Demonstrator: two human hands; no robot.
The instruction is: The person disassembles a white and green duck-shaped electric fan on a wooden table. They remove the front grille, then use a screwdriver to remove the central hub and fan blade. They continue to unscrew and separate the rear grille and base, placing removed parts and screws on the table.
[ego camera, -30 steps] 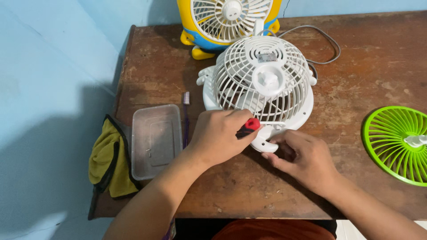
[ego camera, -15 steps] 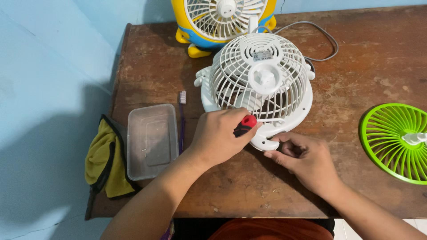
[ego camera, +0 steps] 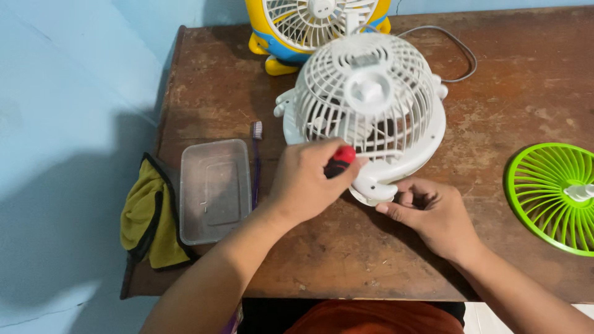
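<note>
Two hands are working on the white fan. Left hand is closed around a screwdriver, tip pushing into the fan's frame just beyond it. Right hand is curled, steadying the fan's foot.

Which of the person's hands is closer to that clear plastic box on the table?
Left. The left hand, gripping a red-handled screwdriver, is just right of the clear box; the right hand is farther right, by the white fan.
</note>
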